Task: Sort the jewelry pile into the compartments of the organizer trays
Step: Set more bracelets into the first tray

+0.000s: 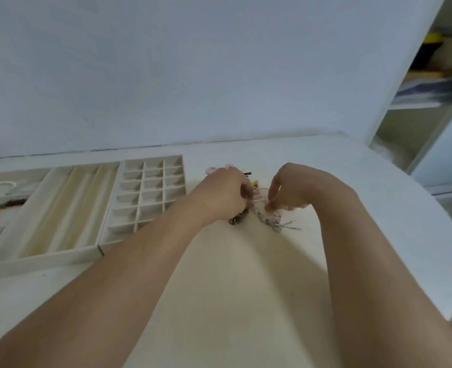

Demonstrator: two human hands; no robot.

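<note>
Both hands work in the jewelry pile (256, 208) on the tabletop (246, 274), right of the organizer trays (150, 192): left hand (223, 193) curls around pieces, right hand (289, 188) pinches a silver strand (266, 205). Risk: the strands appear tangled, so lifting one could drag others off the tabletop or strain a chain.

Looks like a room in a home. Shown by a plain white wall (166, 70), a round white table (246, 274) with jewelry trays (60, 251), and an open closet (426, 83) with shelves of stuff.
</note>
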